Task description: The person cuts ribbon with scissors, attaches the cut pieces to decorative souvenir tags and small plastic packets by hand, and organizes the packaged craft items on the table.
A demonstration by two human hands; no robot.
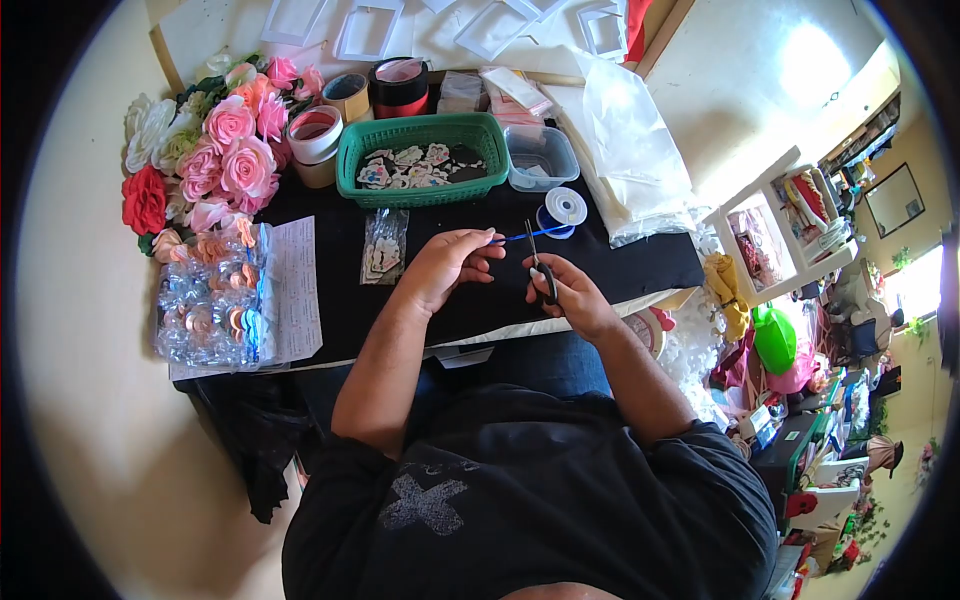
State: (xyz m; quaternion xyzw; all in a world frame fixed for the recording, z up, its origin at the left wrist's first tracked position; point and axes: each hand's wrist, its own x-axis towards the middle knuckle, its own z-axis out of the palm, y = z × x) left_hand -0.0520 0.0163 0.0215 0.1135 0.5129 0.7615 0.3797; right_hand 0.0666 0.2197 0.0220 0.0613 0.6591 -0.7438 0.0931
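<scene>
My left hand (455, 265) pinches the end of a thin blue ribbon (517, 237) that stretches right to a white spool (566, 208) with blue ribbon on it. In my right hand (572, 290) is a pair of scissors (543, 275) with black handles, its blades pointing up and crossing the ribbon. Whether the blades have cut through cannot be made out. Behind the hands stands a green basket (349, 188) of small printed cutouts (400, 172). A clear packet (384, 247) with similar cutouts lies left of my left hand.
Artificial roses (228, 145) and bagged peach flowers (210, 300) lie at the left, beside a printed sheet (298, 290). Tape rolls (316, 135), a clear plastic tub (541, 158) and plastic sheets (630, 140) line the back. White frames (370, 30) lie beyond. Shelves (780, 235) stand right.
</scene>
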